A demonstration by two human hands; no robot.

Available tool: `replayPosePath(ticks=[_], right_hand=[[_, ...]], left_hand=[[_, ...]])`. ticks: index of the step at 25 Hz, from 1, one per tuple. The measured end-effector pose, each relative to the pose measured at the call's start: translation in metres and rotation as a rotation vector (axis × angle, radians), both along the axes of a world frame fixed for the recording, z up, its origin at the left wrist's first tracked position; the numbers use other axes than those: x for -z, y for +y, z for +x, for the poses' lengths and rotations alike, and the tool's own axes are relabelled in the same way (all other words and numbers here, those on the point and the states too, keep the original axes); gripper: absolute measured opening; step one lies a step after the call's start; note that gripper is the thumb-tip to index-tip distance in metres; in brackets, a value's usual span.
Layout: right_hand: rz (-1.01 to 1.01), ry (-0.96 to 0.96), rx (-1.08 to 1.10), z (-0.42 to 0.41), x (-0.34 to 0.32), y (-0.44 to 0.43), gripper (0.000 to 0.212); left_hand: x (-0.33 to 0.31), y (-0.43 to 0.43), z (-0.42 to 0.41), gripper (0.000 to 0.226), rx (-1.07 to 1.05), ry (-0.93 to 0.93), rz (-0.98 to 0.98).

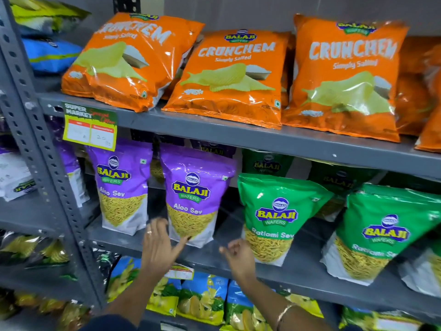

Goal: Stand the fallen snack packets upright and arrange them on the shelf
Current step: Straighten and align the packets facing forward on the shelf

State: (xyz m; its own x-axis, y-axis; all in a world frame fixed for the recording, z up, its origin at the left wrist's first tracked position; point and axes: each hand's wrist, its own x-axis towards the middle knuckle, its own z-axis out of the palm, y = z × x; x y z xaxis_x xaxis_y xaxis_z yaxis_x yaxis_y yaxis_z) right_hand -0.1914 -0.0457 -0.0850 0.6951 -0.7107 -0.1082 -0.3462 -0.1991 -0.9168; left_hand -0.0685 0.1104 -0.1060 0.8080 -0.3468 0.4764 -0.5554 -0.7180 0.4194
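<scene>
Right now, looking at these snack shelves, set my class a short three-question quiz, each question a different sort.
1. True or false: the left hand touches a purple Aloo Sev packet.
2. Which colour are the Crunchem packets on the top shelf? A) blue B) orange C) green
3. Fill in: the green packets read "Ratlami ___".

Key: 1 true; 2 B; 3 Sev. The right hand holds nothing.
</scene>
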Motion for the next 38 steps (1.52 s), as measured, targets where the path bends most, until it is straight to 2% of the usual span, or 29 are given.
replayPosePath(ticks=[2, 3, 4, 6, 7, 8, 10, 11, 15, 22, 24, 25, 26, 27, 29, 30, 32, 34, 35, 36, 37, 38], right_hand=[[-0.005, 0.253, 0.055, -0.033, 0.019, -0.027, 0.033], [-0.014, 0.339, 0.092, -0.047, 0.021, -0.041, 0.022], [0.004, 0.360, 0.168, -0.058, 0.021, -0.058, 0.025], [0.041, 0.234, 0.301, -0.073, 0.018, -0.093, 0.072], [0.018, 0.146, 0.270, -0.078, 0.013, -0.111, 0.087], [0.005, 0.073, 0.162, -0.081, 0.009, -0.127, 0.094], [0.033, -0.031, -0.074, -0.076, 0.000, -0.138, 0.086], [0.049, -0.044, -0.110, -0.072, 0.001, -0.136, 0.080], [0.065, -0.130, -0.023, -0.059, 0.013, -0.122, 0.072], [0.081, -0.083, -0.018, -0.064, 0.008, -0.133, 0.075], [-0.013, 0.007, 0.128, -0.066, 0.000, -0.126, 0.071], [-0.077, 0.017, 0.220, -0.069, -0.003, -0.117, 0.062], [-0.122, 0.003, 0.275, -0.072, -0.004, -0.104, 0.052], [-0.160, 0.004, 0.280, -0.074, -0.002, -0.087, 0.044], [-0.252, 0.052, 0.160, -0.068, 0.009, -0.049, 0.041], [-0.286, 0.044, 0.054, -0.059, 0.013, -0.033, 0.037], [-0.222, 0.012, -0.128, -0.029, 0.011, -0.016, 0.018], [-0.141, 0.018, -0.235, 0.009, 0.003, -0.013, 0.058], [-0.100, 0.015, -0.254, 0.026, -0.003, -0.014, 0.077], [-0.068, 0.010, -0.286, 0.043, -0.005, -0.014, 0.088], [-0.020, -0.002, -0.322, 0.056, -0.006, -0.014, 0.093], [0.030, -0.028, -0.348, 0.065, -0.007, -0.015, 0.092]], left_hand=[[0.011, -0.020, -0.033, 0.073, 0.126, -0.229, 0.138], [0.010, -0.037, -0.046, 0.070, 0.249, -0.165, 0.177], [0.005, -0.059, -0.057, 0.067, 0.357, -0.001, 0.148], [-0.003, -0.100, -0.070, 0.085, 0.445, 0.438, 0.030], [-0.007, -0.117, -0.074, 0.095, 0.472, 0.596, -0.029], [-0.009, -0.131, -0.075, 0.099, 0.486, 0.668, -0.066], [-0.014, -0.143, -0.072, 0.096, 0.493, 0.680, -0.100], [-0.016, -0.144, -0.067, 0.094, 0.473, 0.670, -0.107], [-0.020, -0.144, -0.047, 0.094, 0.431, 0.652, -0.050], [-0.023, -0.156, -0.058, 0.092, 0.460, 0.690, -0.097], [-0.025, -0.153, -0.061, 0.094, 0.463, 0.726, -0.109], [-0.025, -0.148, -0.062, 0.096, 0.453, 0.743, -0.102], [-0.024, -0.141, -0.062, 0.091, 0.419, 0.737, -0.086], [-0.023, -0.130, -0.058, 0.075, 0.364, 0.711, -0.078], [-0.020, -0.095, -0.041, 0.025, 0.252, 0.712, -0.092], [-0.022, -0.075, -0.031, 0.022, 0.207, 0.770, -0.089], [-0.030, -0.033, -0.006, 0.031, 0.087, 0.864, -0.031], [-0.042, -0.005, 0.018, 0.027, -0.079, 0.703, 0.034], [-0.044, 0.002, 0.029, 0.026, -0.115, 0.612, -0.027], [-0.048, 0.004, 0.038, 0.045, -0.085, 0.602, -0.131], [-0.050, 0.004, 0.044, 0.067, -0.011, 0.668, -0.219], [-0.052, 0.001, 0.046, 0.079, 0.078, 0.753, -0.279]])
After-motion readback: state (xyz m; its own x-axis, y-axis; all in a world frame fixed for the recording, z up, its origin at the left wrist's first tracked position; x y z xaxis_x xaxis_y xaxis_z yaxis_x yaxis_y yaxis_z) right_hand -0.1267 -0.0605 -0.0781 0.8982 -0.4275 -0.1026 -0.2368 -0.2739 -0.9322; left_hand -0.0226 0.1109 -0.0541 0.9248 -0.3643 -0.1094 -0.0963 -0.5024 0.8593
